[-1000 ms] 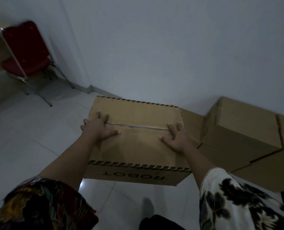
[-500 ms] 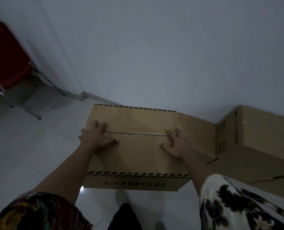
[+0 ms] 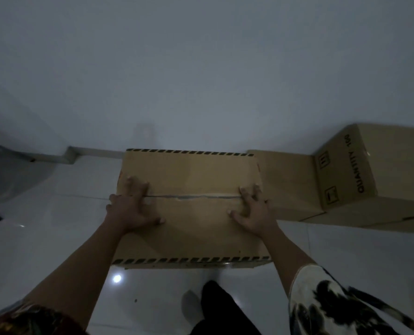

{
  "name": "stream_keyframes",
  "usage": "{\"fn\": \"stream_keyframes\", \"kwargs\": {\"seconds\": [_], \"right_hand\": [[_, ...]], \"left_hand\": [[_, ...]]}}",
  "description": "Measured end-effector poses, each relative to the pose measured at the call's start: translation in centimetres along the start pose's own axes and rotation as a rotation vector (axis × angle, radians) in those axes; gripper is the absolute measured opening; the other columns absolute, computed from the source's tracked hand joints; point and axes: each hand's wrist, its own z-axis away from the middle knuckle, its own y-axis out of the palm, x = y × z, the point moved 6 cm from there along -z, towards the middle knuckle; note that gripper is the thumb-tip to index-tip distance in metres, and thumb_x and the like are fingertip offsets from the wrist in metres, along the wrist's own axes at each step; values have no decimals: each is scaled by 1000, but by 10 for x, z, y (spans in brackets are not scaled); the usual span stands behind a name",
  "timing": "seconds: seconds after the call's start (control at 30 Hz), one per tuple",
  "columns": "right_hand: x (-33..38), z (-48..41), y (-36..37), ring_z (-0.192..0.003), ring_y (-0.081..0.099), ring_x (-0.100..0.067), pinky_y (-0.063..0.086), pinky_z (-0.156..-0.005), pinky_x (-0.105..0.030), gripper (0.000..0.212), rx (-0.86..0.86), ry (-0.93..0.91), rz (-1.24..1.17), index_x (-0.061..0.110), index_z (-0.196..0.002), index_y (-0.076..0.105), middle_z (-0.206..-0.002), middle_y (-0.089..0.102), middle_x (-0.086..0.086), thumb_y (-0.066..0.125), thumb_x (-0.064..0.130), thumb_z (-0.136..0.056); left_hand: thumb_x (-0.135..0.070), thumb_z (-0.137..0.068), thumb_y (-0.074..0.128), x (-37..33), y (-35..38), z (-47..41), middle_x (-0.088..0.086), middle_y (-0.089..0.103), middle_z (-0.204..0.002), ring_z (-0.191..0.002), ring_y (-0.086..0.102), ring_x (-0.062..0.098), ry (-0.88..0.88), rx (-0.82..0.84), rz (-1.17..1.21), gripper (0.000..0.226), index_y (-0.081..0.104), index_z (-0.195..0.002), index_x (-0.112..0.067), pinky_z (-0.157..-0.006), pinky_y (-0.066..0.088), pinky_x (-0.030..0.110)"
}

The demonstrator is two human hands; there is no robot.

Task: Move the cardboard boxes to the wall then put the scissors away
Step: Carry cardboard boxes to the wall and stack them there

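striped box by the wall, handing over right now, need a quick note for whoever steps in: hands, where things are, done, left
Left hand: open, flat on top of the striped box, near its left end.
Right hand: open, flat on the same top, near its right end.
Box on the floor, far edge at or almost at the wall; contact is hidden.
A lower box and a box marked QUANTITY 100 sit by the wall to its right.
Done: this box looks nearly placed.
Left: check it is flush, then find and put away the scissors, not in view.
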Motion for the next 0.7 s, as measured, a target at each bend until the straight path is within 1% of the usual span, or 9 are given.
{"fn": "stream_keyframes", "kwargs": {"seconds": [0.07, 0.17, 0.3, 0.4, 0.47, 0.53, 0.6, 0.63, 0.7], "right_hand": [[-8, -24, 11, -148, 10, -38, 14, -117, -54, 89, 10, 44, -1, 48, -151, 7, -163, -11, 4, 50, 76, -79], [-19, -60, 23, -145, 13, -40, 20, -115, -54, 88, -10, 86, 33, 49, -151, 4, -163, -12, 7, 48, 76, -81], [-25, -103, 41, -140, 16, -43, 24, -112, -56, 88, -28, 111, 49, 48, -152, 2, -162, -14, 6, 50, 72, -83], [-32, -133, 58, -139, 18, -43, 25, -110, -56, 89, -33, 112, 42, 48, -152, 2, -162, -15, 6, 49, 74, -82], [-34, -149, 64, -137, 20, -41, 26, -110, -55, 92, -43, 101, 56, 48, -152, 1, -162, -16, 6, 44, 78, -77], [-41, -176, 75, -136, 21, -39, 26, -109, -54, 93, -45, 114, 61, 48, -152, 0, -162, -17, 6, 42, 78, -75], [-46, -199, 86, -138, 18, -39, 24, -110, -53, 92, -25, 121, 68, 49, -151, -1, -161, -19, 6, 48, 75, -79], [-48, -209, 91, -138, 18, -40, 23, -110, -54, 92, -19, 124, 77, 49, -151, -2, -161, -19, 6, 50, 75, -79], [-52, -227, 103, -139, 17, -40, 24, -110, -55, 94, -23, 121, 106, 49, -151, -3, -161, -20, 5, 45, 78, -76]], "left_hand": [[-80, -49, 73, 0, 9, -33, -2, -18, -161, -135, 19, 50, 14, 29, -14, 127, 5, -151, -46, -106, 30, 59], [-82, -48, 71, -6, 23, -78, 1, -9, -162, -134, 21, 48, 31, 31, -11, 128, 3, -151, -46, -106, 31, 56], [-85, -41, 60, -9, 41, -133, -1, -16, -161, -130, 25, 46, 56, 27, -6, 131, 2, -151, -45, -102, 34, 55], [-84, -41, 64, -3, 59, -171, -2, -18, -160, -130, 24, 48, 71, 14, 19, 130, 5, -151, -46, -102, 34, 58], [-85, -40, 63, 0, 68, -193, -3, -17, -160, -132, 22, 49, 87, -7, 46, 130, 7, -151, -46, -102, 33, 61], [-85, -40, 62, 5, 84, -225, -3, -18, -160, -133, 19, 49, 94, 0, 58, 130, 6, -151, -46, -103, 32, 62], [-82, -42, 63, 7, 97, -251, -3, -19, -160, -134, 17, 49, 109, 18, 64, 130, 2, -151, -46, -103, 31, 62], [-80, -43, 66, 9, 104, -263, -3, -20, -160, -134, 17, 48, 106, 31, 67, 131, 1, -151, -46, -103, 31, 61], [-77, -46, 72, 14, 119, -285, -3, -21, -160, -134, 18, 47, 110, 52, 84, 132, -2, -151, -46, -103, 32, 61]]}}
